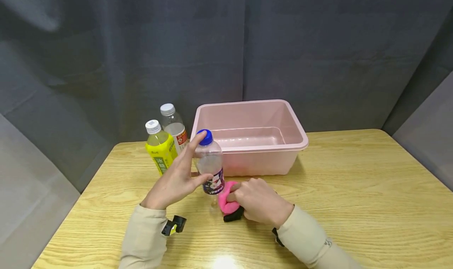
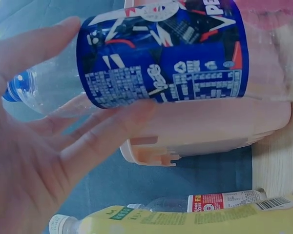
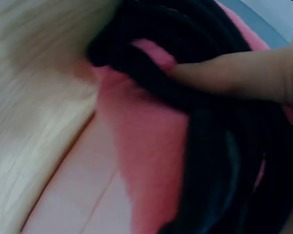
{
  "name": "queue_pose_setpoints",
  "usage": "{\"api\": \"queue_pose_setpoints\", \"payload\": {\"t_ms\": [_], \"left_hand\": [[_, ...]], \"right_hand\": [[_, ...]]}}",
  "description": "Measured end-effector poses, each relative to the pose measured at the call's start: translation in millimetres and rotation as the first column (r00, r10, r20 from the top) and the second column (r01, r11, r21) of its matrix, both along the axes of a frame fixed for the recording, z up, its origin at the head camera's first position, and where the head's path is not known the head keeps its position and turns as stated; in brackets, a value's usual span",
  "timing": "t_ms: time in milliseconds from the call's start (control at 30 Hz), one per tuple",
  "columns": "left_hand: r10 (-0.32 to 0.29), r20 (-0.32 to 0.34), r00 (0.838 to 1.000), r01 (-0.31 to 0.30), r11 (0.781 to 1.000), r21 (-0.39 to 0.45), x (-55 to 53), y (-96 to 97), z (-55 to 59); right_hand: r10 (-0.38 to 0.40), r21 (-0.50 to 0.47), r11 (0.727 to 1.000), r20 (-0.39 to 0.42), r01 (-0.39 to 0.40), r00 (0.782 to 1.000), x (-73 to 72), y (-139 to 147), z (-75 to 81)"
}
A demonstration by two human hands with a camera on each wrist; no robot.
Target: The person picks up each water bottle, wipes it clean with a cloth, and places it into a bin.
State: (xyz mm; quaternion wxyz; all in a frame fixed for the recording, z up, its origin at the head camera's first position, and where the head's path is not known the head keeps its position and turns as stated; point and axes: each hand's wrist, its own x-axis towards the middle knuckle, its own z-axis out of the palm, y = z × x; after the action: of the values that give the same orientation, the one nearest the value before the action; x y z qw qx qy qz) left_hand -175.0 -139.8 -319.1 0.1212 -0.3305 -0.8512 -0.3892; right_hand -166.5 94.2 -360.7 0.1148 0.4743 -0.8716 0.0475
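My left hand (image 1: pixel 175 184) grips a clear plastic Pepsi bottle (image 1: pixel 209 163) with a blue cap, thumb on the near side and a finger up by the cap. Standing nearly upright, the bottle overlaps the front left of the pink tub. In the left wrist view its dark blue label (image 2: pixel 166 58) shows plainly between thumb and fingers. My right hand (image 1: pixel 260 202) holds a bunched pink cloth (image 1: pixel 226 202) with black parts, low over the table beside the bottle's base. The right wrist view shows the thumb pressing into the black folds (image 3: pixel 215 161); the other fingers are mostly hidden.
A pink plastic tub (image 1: pixel 262 161) stands at the back middle of the wooden table (image 1: pixel 354 198). Left of it are a yellow-labelled bottle (image 1: pixel 161 149) and a clear bottle (image 1: pixel 173 123), both white-capped. A grey curtain (image 1: pixel 318 56) hangs behind the table.
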Motion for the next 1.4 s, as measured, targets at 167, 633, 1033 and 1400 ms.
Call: {"api": "queue_pose_setpoints", "payload": {"t_ms": [167,633,1033,1400], "left_hand": [[0.008,-0.006,1.0,-0.008,1.0,-0.008,-0.5,0.1,0.6],[-0.003,0.014,1.0,0.002,1.0,0.02,0.3,1.5,1.1],[0.05,-0.113,0.992,-0.053,0.998,-0.026,-1.5,4.0,-4.7],[0.166,-0.283,0.945,-0.178,0.984,-0.014,2.6,15.4,-2.1]], "right_hand": [[-0.005,0.002,1.0,0.003,0.005,1.0,-1.3,1,-1.1],[-0.096,-0.541,0.84,-0.225,-0.042,0.969,0.8,13,35.0],[-0.149,-0.698,0.698,-0.358,-0.159,0.922,1.7,10,40.4],[-0.14,-0.691,0.708,-0.335,-0.143,0.932,0.4,18,45.2]]}}
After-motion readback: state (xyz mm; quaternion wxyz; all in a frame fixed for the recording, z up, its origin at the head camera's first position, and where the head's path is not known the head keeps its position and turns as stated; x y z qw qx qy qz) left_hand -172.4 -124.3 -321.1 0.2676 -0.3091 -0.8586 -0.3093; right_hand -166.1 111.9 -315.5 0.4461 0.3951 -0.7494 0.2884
